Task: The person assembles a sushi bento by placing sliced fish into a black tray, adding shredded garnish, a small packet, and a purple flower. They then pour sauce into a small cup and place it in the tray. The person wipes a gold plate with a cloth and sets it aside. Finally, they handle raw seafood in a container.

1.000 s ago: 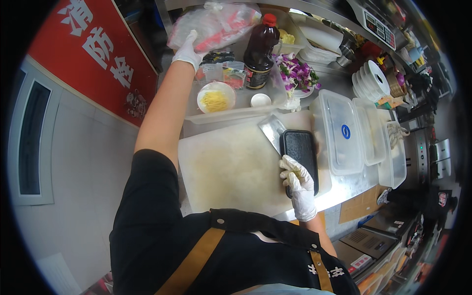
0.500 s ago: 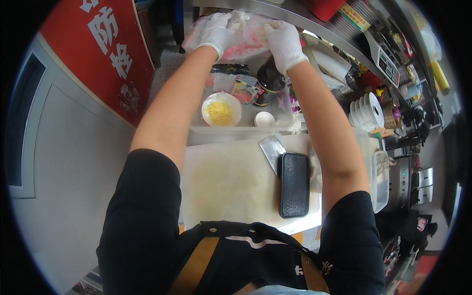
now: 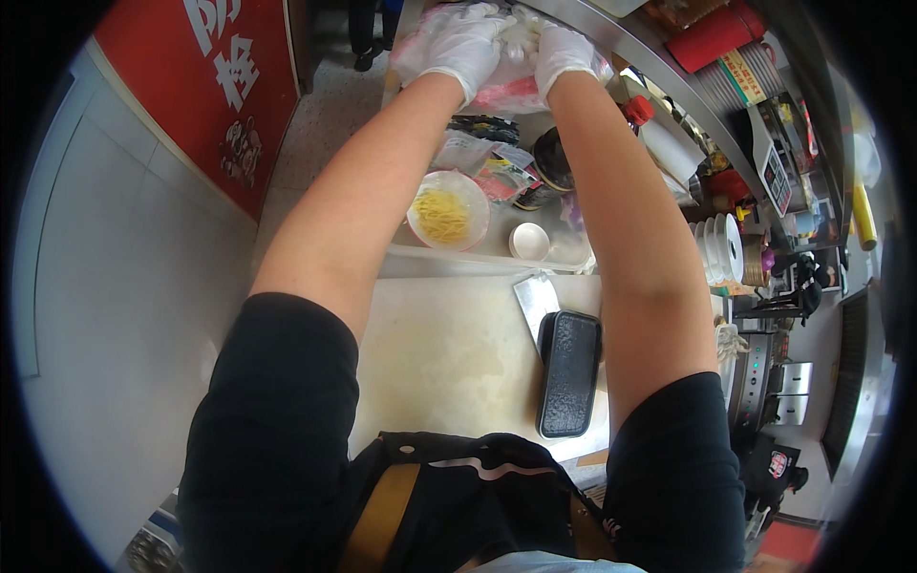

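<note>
Both gloved hands, left hand (image 3: 465,46) and right hand (image 3: 562,46), grip a plastic bag (image 3: 506,91) above a bowl of yellow shreds (image 3: 446,210).

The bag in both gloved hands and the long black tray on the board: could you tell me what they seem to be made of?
Bag: thin clear plastic film, crinkled and glossy.
Black tray: probably moulded plastic, with a stippled dull sheen.
</note>
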A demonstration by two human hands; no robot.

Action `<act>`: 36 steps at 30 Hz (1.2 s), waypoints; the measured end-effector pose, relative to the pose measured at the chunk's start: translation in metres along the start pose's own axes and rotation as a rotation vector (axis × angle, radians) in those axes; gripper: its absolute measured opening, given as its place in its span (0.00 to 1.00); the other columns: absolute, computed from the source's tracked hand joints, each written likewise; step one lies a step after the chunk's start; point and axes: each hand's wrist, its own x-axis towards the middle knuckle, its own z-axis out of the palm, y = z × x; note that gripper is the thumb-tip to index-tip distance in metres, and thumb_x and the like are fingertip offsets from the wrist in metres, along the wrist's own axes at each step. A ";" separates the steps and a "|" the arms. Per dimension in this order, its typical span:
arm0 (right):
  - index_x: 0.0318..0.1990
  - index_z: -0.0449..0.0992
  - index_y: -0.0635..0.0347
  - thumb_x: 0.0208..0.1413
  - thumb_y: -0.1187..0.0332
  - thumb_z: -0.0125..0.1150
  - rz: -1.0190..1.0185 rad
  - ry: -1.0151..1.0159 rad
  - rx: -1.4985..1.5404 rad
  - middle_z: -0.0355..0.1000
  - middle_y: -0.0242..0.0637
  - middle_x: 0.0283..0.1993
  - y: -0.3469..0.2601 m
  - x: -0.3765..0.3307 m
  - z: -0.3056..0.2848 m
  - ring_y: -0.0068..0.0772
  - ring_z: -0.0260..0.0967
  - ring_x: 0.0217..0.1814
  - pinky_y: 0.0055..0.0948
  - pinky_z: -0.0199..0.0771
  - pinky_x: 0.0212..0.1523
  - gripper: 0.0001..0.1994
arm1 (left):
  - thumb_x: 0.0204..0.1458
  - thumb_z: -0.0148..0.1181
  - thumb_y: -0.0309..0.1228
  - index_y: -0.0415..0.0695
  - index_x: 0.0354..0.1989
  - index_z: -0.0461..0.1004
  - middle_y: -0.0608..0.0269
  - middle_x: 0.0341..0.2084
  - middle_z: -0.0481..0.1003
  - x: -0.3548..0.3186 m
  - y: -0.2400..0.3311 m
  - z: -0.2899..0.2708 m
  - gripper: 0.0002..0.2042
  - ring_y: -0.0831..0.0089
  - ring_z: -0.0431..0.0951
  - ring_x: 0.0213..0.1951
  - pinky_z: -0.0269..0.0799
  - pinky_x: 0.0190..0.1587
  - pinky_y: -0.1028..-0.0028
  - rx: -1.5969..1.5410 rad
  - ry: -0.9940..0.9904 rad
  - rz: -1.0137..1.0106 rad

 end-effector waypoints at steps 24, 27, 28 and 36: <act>0.51 0.77 0.59 0.54 0.67 0.56 -0.496 -0.105 -0.656 0.75 0.52 0.50 -0.003 -0.037 -0.023 0.53 0.73 0.51 0.39 0.73 0.52 0.17 | 0.55 0.55 0.32 0.44 0.53 0.74 0.53 0.49 0.75 0.002 -0.031 -0.053 0.17 0.57 0.75 0.52 0.68 0.59 0.65 0.005 -0.012 0.394; 0.47 0.79 0.59 0.53 0.64 0.58 -0.558 -0.060 -0.586 0.75 0.54 0.46 -0.006 -0.046 -0.025 0.55 0.73 0.48 0.40 0.73 0.51 0.16 | 0.53 0.57 0.32 0.45 0.49 0.76 0.51 0.45 0.75 -0.001 -0.002 -0.059 0.15 0.53 0.75 0.50 0.68 0.58 0.64 -0.120 0.101 0.207; 0.47 0.78 0.59 0.53 0.64 0.58 -0.665 -0.002 -0.584 0.76 0.54 0.45 -0.006 -0.050 -0.024 0.55 0.74 0.47 0.39 0.74 0.50 0.16 | 0.53 0.57 0.33 0.45 0.47 0.77 0.50 0.44 0.75 -0.002 0.008 -0.063 0.14 0.52 0.75 0.49 0.68 0.57 0.64 -0.160 0.139 0.141; 0.46 0.80 0.55 0.61 0.59 0.49 -0.514 -0.015 -0.630 0.79 0.54 0.41 -0.027 -0.048 -0.029 0.48 0.78 0.48 0.47 0.73 0.52 0.16 | 0.48 0.57 0.33 0.45 0.43 0.79 0.45 0.42 0.75 0.016 0.045 -0.089 0.14 0.47 0.74 0.49 0.71 0.53 0.57 -0.041 -0.088 0.089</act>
